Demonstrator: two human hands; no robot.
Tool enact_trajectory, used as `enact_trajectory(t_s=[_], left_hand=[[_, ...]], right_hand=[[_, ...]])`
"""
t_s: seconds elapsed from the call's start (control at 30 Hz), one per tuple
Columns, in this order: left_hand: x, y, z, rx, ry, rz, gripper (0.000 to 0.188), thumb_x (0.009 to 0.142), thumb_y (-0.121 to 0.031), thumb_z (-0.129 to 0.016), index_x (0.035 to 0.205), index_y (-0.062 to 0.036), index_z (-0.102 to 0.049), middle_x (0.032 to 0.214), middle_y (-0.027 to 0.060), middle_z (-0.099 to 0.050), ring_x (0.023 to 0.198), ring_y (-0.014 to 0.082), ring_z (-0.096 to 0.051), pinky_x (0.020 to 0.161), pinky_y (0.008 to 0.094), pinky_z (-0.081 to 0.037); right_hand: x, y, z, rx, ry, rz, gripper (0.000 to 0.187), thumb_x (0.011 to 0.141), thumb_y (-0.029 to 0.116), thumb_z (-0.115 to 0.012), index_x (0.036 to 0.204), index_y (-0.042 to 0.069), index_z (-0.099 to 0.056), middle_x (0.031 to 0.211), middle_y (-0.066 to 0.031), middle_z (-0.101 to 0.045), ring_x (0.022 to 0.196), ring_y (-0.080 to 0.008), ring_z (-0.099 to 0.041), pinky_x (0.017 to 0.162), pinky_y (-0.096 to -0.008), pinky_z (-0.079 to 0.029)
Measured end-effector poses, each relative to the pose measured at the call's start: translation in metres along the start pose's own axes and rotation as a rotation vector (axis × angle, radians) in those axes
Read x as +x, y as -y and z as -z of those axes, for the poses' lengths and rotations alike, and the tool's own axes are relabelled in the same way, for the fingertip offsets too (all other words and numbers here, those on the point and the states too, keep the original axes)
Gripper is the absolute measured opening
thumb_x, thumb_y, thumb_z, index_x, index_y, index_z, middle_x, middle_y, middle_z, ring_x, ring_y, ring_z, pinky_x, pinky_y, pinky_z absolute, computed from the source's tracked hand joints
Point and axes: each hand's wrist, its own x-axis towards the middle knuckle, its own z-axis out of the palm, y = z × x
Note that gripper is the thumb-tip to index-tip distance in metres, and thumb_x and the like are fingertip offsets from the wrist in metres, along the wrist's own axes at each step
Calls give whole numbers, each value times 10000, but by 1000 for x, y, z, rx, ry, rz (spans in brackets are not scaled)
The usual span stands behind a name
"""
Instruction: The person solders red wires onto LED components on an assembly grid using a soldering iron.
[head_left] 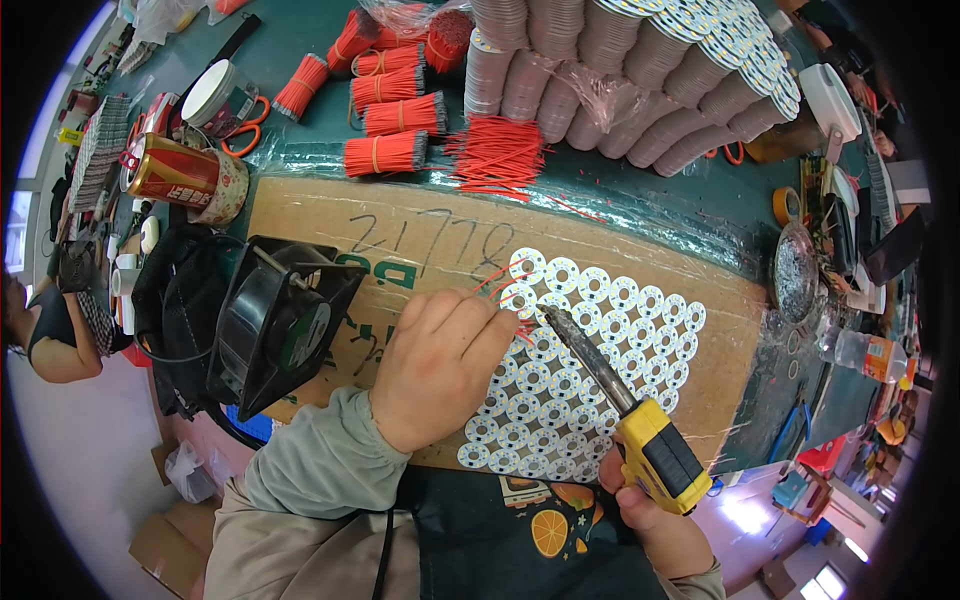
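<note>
Rows of round white LED boards (595, 287), each with a hole in the middle, lie on a cardboard sheet (300, 210). My left hand (445, 360) is closed over the left edge of these rows, its fingers pinching thin red wires (525, 328); the fingertips are partly hidden. More red wire ends show above its knuckles, by the upper left boards. Lower right, my right hand (640, 500) grips a yellow and black soldering iron (660, 455). Its dark metal tip points up and left, close to the boards beside my left fingers.
A black fan (285, 325) stands left of my left hand. Behind the cardboard lie bundles of red wires (385, 153), a loose wire pile (495, 155) and tall stacks of round boards (650, 85). A can (175, 170) stands far left; a bottle (868, 355) lies right.
</note>
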Motion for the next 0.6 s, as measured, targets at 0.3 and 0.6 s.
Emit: enact_trajectory(t_s=[0.3,0.6], left_hand=[[-11,-4,13,-13,-47,-29,341,641,46,-698,974,-25,-676,928,78,-611,833,276,-603,739,375,-480],[-20,-2,7,-49,-61,-3,346,635,64,-708,972,-13,-686,864,75,-613,787,259,-610,710,363,-498]], right_hand=[[1,7,4,-74,125,47,311,845,381,-704,771,94,-607,689,-63,-564,584,-262,-575,517,-336,-440],[1,8,0,-138,167,5,432,831,400,-690,1045,26,-669,807,-135,-655,671,-334,-655,551,-365,-504]])
